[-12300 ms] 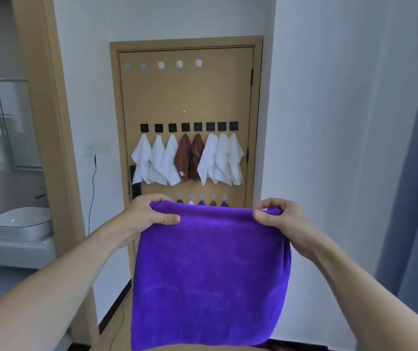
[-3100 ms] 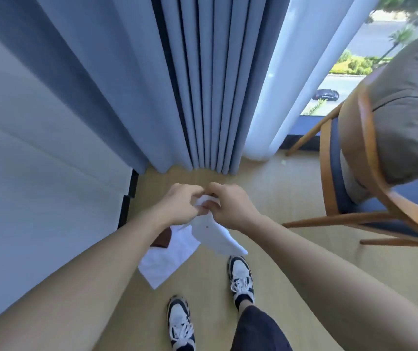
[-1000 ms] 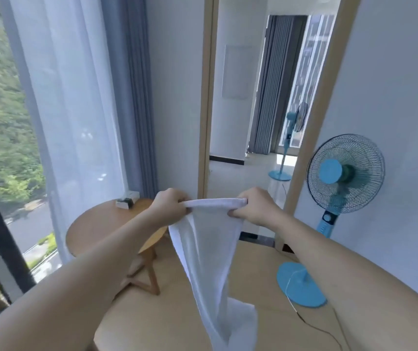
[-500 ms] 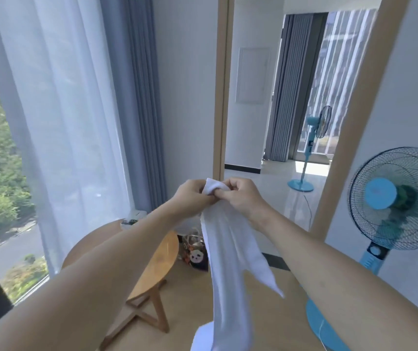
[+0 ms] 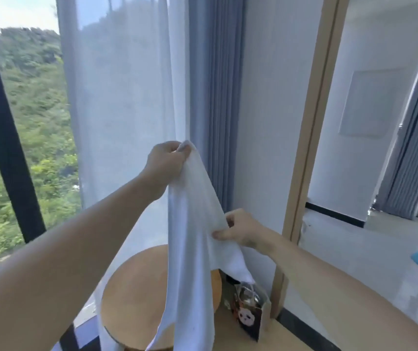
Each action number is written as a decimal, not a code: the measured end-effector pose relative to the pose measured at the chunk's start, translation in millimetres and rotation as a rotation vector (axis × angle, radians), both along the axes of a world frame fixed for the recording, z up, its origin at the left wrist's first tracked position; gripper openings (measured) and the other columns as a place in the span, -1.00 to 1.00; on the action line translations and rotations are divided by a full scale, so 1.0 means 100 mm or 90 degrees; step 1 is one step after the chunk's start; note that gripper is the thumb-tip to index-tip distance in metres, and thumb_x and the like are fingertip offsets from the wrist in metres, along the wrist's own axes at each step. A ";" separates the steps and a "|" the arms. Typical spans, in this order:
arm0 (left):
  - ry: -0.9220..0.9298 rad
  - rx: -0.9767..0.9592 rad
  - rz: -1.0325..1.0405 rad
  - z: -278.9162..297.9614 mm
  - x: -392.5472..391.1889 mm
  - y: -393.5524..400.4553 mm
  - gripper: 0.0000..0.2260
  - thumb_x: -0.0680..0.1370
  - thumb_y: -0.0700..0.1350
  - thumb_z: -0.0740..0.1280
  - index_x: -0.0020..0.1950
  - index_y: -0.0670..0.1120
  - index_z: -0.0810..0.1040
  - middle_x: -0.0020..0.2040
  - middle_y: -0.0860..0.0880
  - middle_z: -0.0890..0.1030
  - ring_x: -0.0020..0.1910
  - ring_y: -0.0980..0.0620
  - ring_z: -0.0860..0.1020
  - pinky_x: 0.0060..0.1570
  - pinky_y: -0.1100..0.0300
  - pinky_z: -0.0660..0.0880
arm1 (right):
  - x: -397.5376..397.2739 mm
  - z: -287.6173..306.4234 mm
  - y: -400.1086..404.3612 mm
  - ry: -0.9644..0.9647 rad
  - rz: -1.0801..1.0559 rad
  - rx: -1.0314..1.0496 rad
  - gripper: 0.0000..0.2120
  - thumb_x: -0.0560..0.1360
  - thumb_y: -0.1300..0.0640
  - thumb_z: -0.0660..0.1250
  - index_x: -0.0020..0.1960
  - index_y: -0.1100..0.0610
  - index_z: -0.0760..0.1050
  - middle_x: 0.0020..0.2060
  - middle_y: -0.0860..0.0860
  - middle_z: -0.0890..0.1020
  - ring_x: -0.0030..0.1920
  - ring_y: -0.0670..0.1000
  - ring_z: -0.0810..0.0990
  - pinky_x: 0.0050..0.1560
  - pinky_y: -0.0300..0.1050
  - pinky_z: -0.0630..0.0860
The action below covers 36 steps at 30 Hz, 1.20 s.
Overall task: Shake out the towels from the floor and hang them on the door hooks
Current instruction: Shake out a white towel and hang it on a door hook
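Observation:
A white towel [image 5: 190,249] hangs lengthwise in front of me. My left hand [image 5: 165,163] grips its top corner, raised at about the middle of the view. My right hand [image 5: 241,230] pinches the towel's right edge lower down and to the right. The cloth drapes down past a round wooden table. The door and its hooks are out of view.
The round wooden side table [image 5: 137,295] stands below the towel by the window [image 5: 25,122]. A small panda-print bag [image 5: 249,315] sits on the floor beside it. A sheer white curtain [image 5: 121,97] and a grey-blue curtain [image 5: 215,97] hang behind. A wood-framed mirror [image 5: 311,122] leans at right.
My hands were together at the towel's top; now the left has risen with the corner and the right has slid down the edge. The view has swung left towards the window.

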<state>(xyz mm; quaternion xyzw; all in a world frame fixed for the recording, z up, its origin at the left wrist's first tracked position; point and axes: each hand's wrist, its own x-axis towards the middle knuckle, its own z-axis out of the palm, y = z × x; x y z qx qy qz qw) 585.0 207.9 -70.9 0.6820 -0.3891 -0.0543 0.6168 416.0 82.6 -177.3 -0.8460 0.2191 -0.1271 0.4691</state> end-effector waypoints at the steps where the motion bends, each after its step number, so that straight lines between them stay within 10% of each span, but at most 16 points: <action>1: 0.002 -0.018 0.043 0.07 0.12 0.00 -0.66 0.60 0.00 0.31 -0.34 -0.01 0.32 -0.38 0.02 0.25 -0.42 0.06 0.24 -0.43 0.22 0.15 | 0.08 0.00 -0.12 0.009 0.009 -0.024 -0.81 0.48 0.19 0.48 0.02 0.30 0.65 0.00 0.15 0.72 0.02 0.10 0.70 0.12 0.06 0.63; 16: 0.050 -0.010 0.405 -0.22 2.12 0.48 -0.79 0.46 0.04 0.37 -0.25 -0.07 0.52 -0.29 -0.06 0.38 -0.28 -0.03 0.37 -0.24 0.05 0.37 | 1.53 0.86 -1.52 -0.197 -0.054 -0.167 -0.84 0.45 0.11 0.53 -0.25 0.17 0.67 -0.48 -0.13 0.60 -0.44 -0.14 0.53 -0.45 -0.33 0.40; 23: 0.057 0.024 0.456 -0.42 3.24 0.21 -0.68 0.58 -0.04 0.35 -0.06 -0.34 0.54 -0.19 -0.11 0.46 -0.21 -0.04 0.40 -0.17 0.06 0.36 | 3.05 0.87 -1.92 -0.175 -0.070 -0.207 -0.73 0.52 0.23 0.40 -0.31 0.34 0.54 -0.41 0.09 0.49 -0.51 -0.06 0.47 -0.48 -0.34 0.46; 36: -0.017 0.043 0.565 -0.04 4.08 -0.01 -0.77 0.56 0.05 0.32 -0.19 -0.06 0.61 -0.29 -0.01 0.54 -0.24 -0.07 0.51 -0.01 -0.11 0.64 | 4.40 0.99 -2.29 -0.329 -0.043 -0.086 -0.80 0.56 0.26 0.34 -0.18 0.10 0.66 -0.19 -0.01 0.71 -0.27 -0.02 0.73 0.00 -0.09 0.63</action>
